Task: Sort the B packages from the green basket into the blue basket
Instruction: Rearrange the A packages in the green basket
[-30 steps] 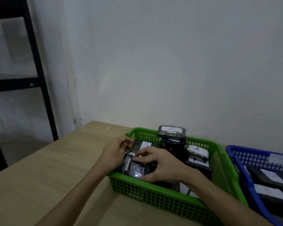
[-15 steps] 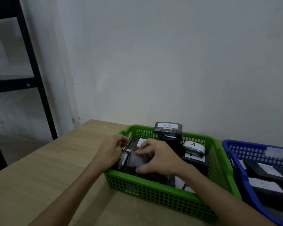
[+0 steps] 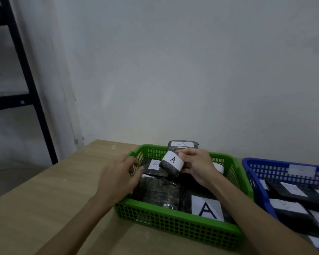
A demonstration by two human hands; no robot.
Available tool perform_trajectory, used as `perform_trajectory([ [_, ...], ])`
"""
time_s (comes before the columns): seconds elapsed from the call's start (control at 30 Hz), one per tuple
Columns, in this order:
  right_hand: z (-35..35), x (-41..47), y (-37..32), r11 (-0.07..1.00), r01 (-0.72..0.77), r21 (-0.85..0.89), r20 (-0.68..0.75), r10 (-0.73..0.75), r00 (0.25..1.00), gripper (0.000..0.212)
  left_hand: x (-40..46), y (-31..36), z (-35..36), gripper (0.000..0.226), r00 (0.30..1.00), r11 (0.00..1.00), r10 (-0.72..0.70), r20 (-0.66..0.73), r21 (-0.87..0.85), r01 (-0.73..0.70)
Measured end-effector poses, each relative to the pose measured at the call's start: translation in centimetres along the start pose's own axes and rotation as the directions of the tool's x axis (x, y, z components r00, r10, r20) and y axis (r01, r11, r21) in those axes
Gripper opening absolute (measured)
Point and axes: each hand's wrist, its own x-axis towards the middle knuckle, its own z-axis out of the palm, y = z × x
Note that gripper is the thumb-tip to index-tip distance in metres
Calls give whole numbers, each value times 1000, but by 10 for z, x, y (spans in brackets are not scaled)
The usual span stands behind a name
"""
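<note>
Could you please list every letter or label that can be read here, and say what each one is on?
"A": white band on the small rolled package held in the right hand.
"A": large white label on the flat package at the green basket front.
"A", faint: label on the package at the back.
"A", faint: label on the package by the left hand.
Labels in the blue basket: too blurred to read.

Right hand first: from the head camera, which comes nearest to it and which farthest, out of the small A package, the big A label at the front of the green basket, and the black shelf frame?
1. Small A package: in the right hand, pinched in its grip.
2. Big A label: lower, at the green basket's front.
3. Black shelf frame: far left, beyond the table.
</note>
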Motion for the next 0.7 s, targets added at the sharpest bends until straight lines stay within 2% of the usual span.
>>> perform_trajectory([
  [0.07,-2,3,1,995,73,-73,-127,-82,989,17,1,7,-1,33,977,975,-63,202,220,18],
  [0.13,-5,6,0,974,143,-174,-219,-180,959,19,11,11,-6,42,914,924,-210,346,376,70],
  [0.2,-6,6,1,940,208,-270,-224,-271,936,22,21,14,-14,45,862,908,-284,420,408,101],
  [0.27,-4,3,2,904,274,-327,-183,-345,921,28,28,21,-18,50,798,901,-289,529,432,39],
  [0.37,-3,1,2,899,300,-320,-148,-360,921,30,29,32,-19,48,704,891,-301,643,453,-32],
  [0.47,-5,0,0,928,275,-253,-152,-318,936,27,39,34,-30,20,710,948,-280,646,305,96],
  [0.5,-5,0,0,935,267,-234,-156,-307,939,24,45,34,-38,16,727,961,-272,631,218,171],
  [0.53,-4,0,-1,939,263,-220,-161,-301,940,22,52,33,-44,25,739,960,-264,619,97,262],
  [0.57,-4,0,-1,943,260,-209,-166,-296,941,20,57,31,-50,35,739,928,-252,625,-61,368],
  [0.63,-4,0,-2,950,248,-191,-166,-280,946,20,63,28,-57,50,717,755,-186,671,-370,542],
  [0.7,-5,0,-1,952,239,-192,-158,-270,950,23,62,24,-55,55,717,624,-131,684,-505,596],
])
